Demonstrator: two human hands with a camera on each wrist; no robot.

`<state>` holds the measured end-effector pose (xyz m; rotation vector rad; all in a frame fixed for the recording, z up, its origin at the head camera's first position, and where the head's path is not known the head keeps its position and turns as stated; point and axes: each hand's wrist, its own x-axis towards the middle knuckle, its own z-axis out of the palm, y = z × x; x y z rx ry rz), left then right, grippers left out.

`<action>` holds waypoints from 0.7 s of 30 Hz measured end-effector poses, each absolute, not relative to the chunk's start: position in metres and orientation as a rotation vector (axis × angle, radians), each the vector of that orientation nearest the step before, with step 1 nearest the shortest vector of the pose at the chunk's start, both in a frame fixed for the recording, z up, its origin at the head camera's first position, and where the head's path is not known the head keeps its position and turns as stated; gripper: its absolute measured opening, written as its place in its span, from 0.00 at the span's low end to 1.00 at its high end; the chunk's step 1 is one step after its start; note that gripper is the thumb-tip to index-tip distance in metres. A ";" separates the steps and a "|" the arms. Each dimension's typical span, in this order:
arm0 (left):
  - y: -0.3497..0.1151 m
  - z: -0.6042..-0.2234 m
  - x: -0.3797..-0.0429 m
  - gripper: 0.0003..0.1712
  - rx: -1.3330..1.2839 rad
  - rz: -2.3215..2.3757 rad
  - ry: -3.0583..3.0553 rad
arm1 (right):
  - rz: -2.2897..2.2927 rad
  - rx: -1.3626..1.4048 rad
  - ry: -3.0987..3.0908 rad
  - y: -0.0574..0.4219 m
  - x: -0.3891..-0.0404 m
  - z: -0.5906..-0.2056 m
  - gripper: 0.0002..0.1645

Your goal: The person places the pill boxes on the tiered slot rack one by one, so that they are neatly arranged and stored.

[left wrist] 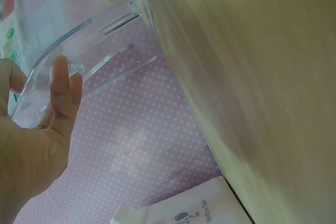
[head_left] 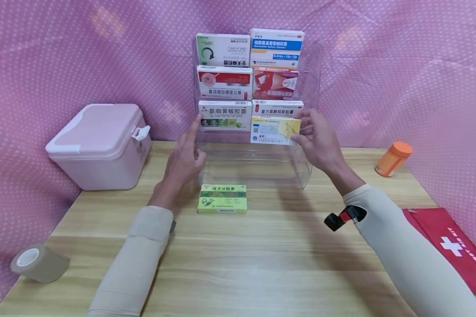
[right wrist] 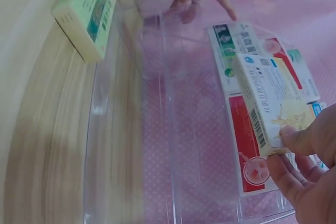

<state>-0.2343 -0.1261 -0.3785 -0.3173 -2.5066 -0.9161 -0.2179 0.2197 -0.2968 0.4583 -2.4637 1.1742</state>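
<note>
A clear tiered rack (head_left: 258, 169) stands at the back of the table, medicine boxes leaning in its upper tiers. My right hand (head_left: 321, 138) pinches the right end of a yellow and white medicine box (head_left: 275, 130) between thumb and fingers. That box overlaps a red and white medicine box (head_left: 277, 107) behind it. At the rack's left side is my left hand (head_left: 182, 156), its index finger stretched up to the edge of a white and green capsule box (head_left: 225, 115). In the left wrist view its other fingers (left wrist: 60, 85) lie loosely beside the clear side panel.
A green medicine box (head_left: 222, 199) lies before the rack. At left are a pink lidded case (head_left: 99, 147) and a tape roll (head_left: 41, 264). An orange bottle (head_left: 394, 158) and a red first aid pouch (head_left: 448, 246) sit at right. Pink dotted cloth (head_left: 150, 53) hangs behind.
</note>
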 end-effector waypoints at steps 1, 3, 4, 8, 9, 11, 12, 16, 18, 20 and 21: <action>-0.126 -0.378 -0.234 0.62 -0.318 -0.918 -2.507 | 1.171 0.452 -2.460 0.219 -0.220 -0.296 0.26; -0.126 -0.377 -0.234 0.61 -0.323 -0.921 -2.505 | 1.148 0.443 -2.457 0.218 -0.223 -0.296 0.26; -0.126 -0.377 -0.234 0.61 -0.324 -0.922 -2.503 | 1.133 0.439 -2.456 0.217 -0.224 -0.296 0.26; -0.126 -0.376 -0.233 0.60 -0.326 -0.919 -2.499 | 1.074 0.445 -2.436 0.214 -0.230 -0.299 0.25; -0.126 -0.376 -0.233 0.60 -0.325 -0.918 -2.499 | 1.059 0.450 -2.428 0.214 -0.232 -0.300 0.25; -0.125 -0.376 -0.233 0.60 -0.324 -0.917 -2.500 | 1.018 0.465 -2.412 0.213 -0.236 -0.305 0.25; -0.126 -0.376 -0.232 0.60 -0.324 -0.916 -2.500 | 0.989 0.473 -2.408 0.212 -0.237 -0.307 0.25; -0.126 -0.377 -0.232 0.60 -0.316 -0.904 -2.504 | 0.868 0.481 -2.424 0.210 -0.242 -0.318 0.24; -0.125 -0.377 -0.232 0.60 -0.312 -0.899 -2.506 | 0.830 0.478 -2.453 0.209 -0.243 -0.323 0.23; -0.125 -0.376 -0.232 0.60 -0.309 -0.897 -2.507 | 0.816 0.476 -2.482 0.207 -0.244 -0.327 0.22; -0.125 -0.376 -0.232 0.60 -0.310 -0.897 -2.507 | 0.819 0.480 -2.491 0.206 -0.244 -0.329 0.22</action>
